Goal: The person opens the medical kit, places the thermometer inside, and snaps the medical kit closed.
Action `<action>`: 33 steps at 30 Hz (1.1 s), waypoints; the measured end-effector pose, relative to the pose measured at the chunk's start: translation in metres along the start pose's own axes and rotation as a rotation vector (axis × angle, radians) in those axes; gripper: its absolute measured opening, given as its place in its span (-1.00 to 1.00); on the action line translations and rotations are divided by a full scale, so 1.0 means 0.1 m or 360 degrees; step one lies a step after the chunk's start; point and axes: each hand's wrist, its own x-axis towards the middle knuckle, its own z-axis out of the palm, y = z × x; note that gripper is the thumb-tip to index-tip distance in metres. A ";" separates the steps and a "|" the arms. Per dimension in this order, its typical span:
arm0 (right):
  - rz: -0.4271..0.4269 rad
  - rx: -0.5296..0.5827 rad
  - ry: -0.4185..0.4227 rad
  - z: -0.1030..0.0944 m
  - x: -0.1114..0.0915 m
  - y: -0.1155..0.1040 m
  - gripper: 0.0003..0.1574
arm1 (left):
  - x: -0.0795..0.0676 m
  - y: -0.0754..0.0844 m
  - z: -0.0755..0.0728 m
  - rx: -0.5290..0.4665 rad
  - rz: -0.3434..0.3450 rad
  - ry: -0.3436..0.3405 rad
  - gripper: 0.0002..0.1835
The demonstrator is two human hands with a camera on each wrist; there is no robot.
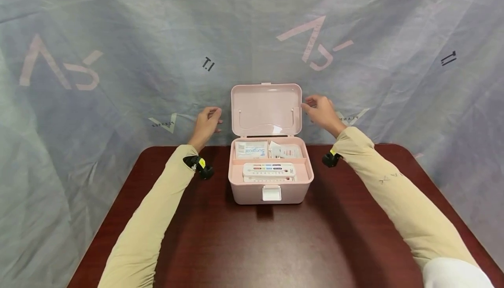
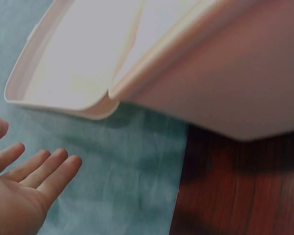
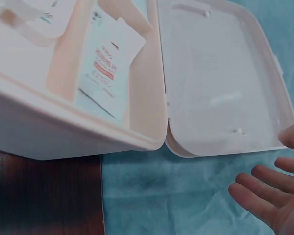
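Observation:
A pink plastic box point(image 1: 271, 194) stands on the table with its lid point(image 1: 266, 108) raised upright at the back. In its tray lie two white thermometer strips point(image 1: 269, 170), a packet marked Surgical point(image 1: 252, 149) and some small white sachets point(image 1: 285, 150). To the left of the lid my left hand point(image 1: 208, 124) hovers, apart from it, fingers loosely extended and holding nothing. My right hand point(image 1: 320, 110) is at the lid's right edge; in the right wrist view its thumb point(image 3: 293, 136) overlaps the lid corner while the other fingers point(image 3: 257, 193) stay loosely spread.
The dark red wooden table point(image 1: 252, 244) carries the box near its back edge. A grey printed cloth point(image 1: 157, 60) hangs close behind. Dark wrist cameras point(image 1: 198, 165) are strapped over the beige sleeves point(image 1: 153, 209). A white latch point(image 1: 271, 192) is on the box front.

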 end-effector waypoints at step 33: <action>0.0146 0.0311 0.0161 0.23 0.16 -0.17 -0.68 | 0.05 0.16 0.18 0.0159 -0.0082 -0.0155 -0.50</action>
